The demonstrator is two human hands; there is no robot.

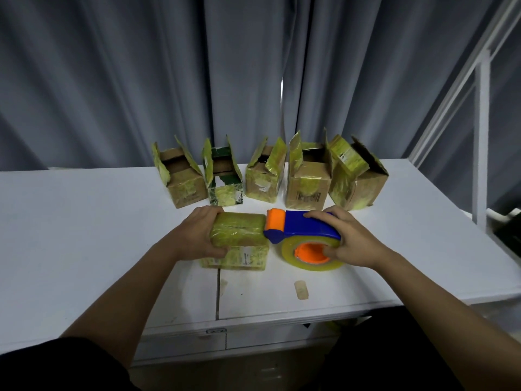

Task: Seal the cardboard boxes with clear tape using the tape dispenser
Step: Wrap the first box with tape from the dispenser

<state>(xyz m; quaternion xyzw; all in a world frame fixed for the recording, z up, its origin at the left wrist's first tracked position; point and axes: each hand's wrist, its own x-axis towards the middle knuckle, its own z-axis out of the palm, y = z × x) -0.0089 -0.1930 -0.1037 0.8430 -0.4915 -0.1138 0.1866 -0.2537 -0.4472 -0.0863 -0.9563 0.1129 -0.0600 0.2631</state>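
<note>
Our left hand [201, 234] grips the closed cardboard box [239, 244] on the white table [70, 235], fingers curled over its left end and thumb on the near side. Our right hand [349, 238] wraps around the blue-and-orange tape dispenser [298, 230], whose orange nose touches the box's right top edge; its clear tape roll [290, 253] sits beneath. Behind, five open boxes [265, 173] stand in a row before grey curtains [169, 80].
</note>
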